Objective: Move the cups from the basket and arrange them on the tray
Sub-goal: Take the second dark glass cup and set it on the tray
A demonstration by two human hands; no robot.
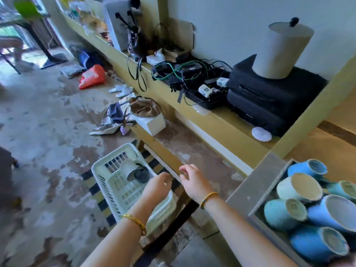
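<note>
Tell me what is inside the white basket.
Inside the white basket one white cup lies on its side, something dark at its mouth. The left hand covers the near right corner, so anything there is hidden.

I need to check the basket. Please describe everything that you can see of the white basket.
The white basket looks like plastic, rectangular, with slotted walls and a grid floor. It rests low, beside a wooden shelf, above striped flooring. Inside, one white cup lies on its side next to a dark round object. The left hand reaches over its near right rim; contact cannot be told.
</note>
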